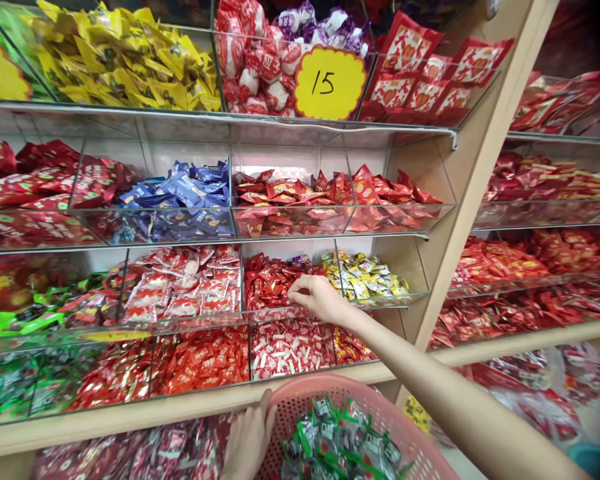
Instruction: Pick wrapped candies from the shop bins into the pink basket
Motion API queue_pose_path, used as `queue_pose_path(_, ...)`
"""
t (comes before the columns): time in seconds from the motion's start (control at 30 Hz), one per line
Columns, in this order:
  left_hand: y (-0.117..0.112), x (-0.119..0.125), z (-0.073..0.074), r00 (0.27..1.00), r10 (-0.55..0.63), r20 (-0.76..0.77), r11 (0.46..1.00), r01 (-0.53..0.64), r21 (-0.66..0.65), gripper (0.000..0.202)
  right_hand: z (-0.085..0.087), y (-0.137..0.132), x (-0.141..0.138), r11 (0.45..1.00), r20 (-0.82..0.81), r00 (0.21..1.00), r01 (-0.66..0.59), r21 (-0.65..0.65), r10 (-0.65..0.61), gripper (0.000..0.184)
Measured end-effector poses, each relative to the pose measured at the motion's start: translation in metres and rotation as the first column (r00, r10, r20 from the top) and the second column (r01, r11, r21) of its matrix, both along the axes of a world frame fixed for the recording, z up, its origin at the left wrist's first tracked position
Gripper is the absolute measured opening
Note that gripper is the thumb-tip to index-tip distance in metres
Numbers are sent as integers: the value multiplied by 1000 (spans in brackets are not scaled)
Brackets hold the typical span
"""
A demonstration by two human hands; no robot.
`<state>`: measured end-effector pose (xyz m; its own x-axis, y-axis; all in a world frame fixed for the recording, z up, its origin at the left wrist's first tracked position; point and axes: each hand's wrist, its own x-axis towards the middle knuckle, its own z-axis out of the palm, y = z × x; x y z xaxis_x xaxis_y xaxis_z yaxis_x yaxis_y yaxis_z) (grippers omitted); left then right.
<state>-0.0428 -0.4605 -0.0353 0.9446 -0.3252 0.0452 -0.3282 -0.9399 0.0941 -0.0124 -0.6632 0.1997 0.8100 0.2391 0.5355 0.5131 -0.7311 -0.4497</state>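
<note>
My right hand [321, 298] reaches across the front panel of a shelf compartment filled with small red-wrapped candies [267, 283]. Its thumb and fingertips are pinched together, and whatever is between them is too small to make out. Just right of it lie yellow-and-white wrapped candies [373, 275]. At the bottom, my left hand [249, 433] is closed on the left rim of a pink perforated plastic basket [325, 381]. Inside the basket is a heap of candies in clear and green wrappers [337, 437]. The lower part of the left hand is cut off by the frame edge.
Clear-fronted compartments hold blue packets [185, 190], red packets [295, 190] and yellow packets [130, 57]. A yellow price tag [330, 83] reads 15. A slanted wooden upright [473, 193] divides the shelves. Below the bottom wooden ledge [130, 417] are bagged goods [150, 453].
</note>
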Motion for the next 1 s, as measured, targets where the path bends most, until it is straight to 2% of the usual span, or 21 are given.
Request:
queue_pose_path(0.2,-1,0,1,999,13,-39,1000,-14,-28,46,-7,-12,8,964,-94,996,16,266,9,17)
queue_pose_path(0.37,-1,0,2,999,17,-46,999,-19,-29,46,-9,-17,9,894,-129,990,17,448,47,22)
queue_pose_path(0.57,0,1,-1,999,12,-47,1000,-13,-27,47,-4,-17,3,829,-120,991,20,558,58,24)
queue_pose_path(0.67,1,2,-3,999,10,-42,999,-11,-31,47,-3,-16,-1,772,-149,986,40,635,71,21)
queue_pose_path(0.77,1,3,-4,999,7,-38,999,-9,-35,47,-4,-13,-8,636,-225,964,86,767,141,16)
queue_pose_path(0.9,1,3,-5,999,8,-36,999,-9,-33,46,-16,-5,-26,351,-261,928,160,923,265,19)
queue_pose_path(1.0,0,3,-4,1000,9,-28,999,-10,-37,46,-29,5,-41,164,-199,926,153,975,320,25)
